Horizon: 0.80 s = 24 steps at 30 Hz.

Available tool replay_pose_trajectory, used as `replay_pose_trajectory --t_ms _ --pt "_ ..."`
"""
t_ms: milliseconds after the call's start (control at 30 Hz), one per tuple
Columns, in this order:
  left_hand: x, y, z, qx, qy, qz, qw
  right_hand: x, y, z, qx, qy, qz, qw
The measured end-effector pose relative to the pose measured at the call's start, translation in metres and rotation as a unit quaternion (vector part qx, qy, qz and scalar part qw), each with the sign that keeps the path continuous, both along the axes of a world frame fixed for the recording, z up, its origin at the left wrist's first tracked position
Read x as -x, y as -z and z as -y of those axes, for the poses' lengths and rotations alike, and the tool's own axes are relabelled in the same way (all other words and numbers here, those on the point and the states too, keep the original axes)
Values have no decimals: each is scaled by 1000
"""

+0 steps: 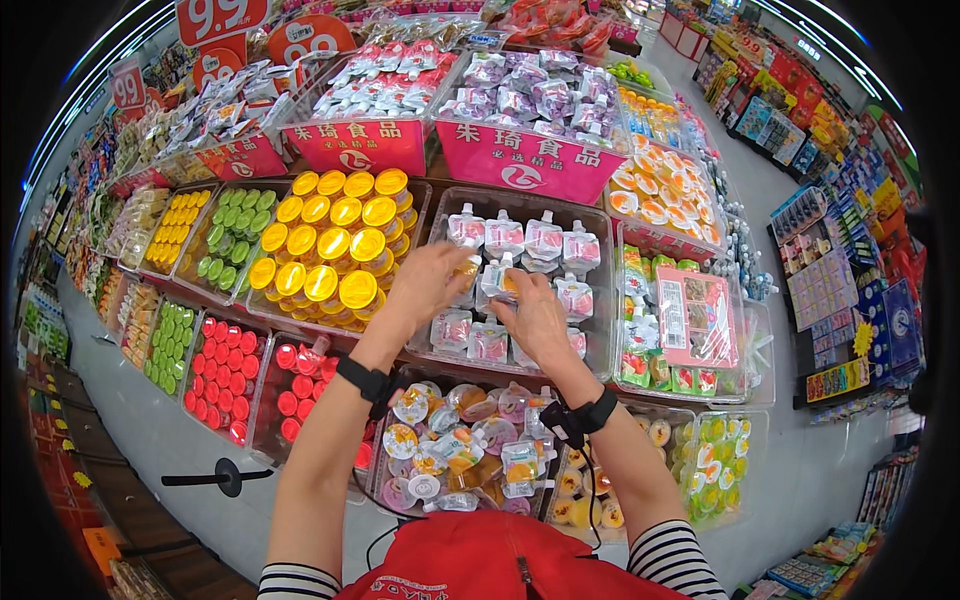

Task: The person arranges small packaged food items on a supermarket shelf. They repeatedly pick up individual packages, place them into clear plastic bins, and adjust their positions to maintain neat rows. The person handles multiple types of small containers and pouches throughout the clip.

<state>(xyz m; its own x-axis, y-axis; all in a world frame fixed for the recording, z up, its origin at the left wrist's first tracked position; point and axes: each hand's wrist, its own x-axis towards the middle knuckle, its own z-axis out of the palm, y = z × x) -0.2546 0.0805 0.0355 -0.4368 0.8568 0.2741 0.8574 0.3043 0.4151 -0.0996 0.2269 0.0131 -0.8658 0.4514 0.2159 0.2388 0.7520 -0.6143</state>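
Both of my hands are over a clear plastic bin (604,330) of spouted jelly pouches. Pink-and-white pouches (543,238) stand in rows there, spouts toward the far side. My right hand (531,319) grips a white pouch with an orange patch (496,277), its spout pointing away from me. Beside it, my left hand (424,283) has its fingers around another orange-patched pouch (468,271), mostly hidden by the fingers. Nearer my body, a bin holds a loose mix of jelly cups (411,405) and similar orange-patched pouches (520,461).
Yellow-lidded cups (332,244) fill the bin at left, with red-lidded cups (225,367) below. A pink box (697,319) lies on pouches at right. Raised bins with pink fronts (525,159) stand behind. Cables (592,487) hang from my wrist devices. A black-handled object (221,478) projects at lower left.
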Motion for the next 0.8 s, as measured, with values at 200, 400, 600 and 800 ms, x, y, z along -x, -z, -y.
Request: replay_pose_trajectory --t_ms 200,400,600,800 --pt "-16 19 11 -23 -16 -95 995 4 7 -3 -32 23 14 999" --pt "-16 21 10 -44 -29 -101 993 12 4 -4 -42 -17 -4 999" --pt "-20 16 10 -91 -36 -117 988 4 6 4 -36 18 -38 998" --pt "-20 19 12 -55 -11 -124 991 3 8 2 -106 -11 -5 994"
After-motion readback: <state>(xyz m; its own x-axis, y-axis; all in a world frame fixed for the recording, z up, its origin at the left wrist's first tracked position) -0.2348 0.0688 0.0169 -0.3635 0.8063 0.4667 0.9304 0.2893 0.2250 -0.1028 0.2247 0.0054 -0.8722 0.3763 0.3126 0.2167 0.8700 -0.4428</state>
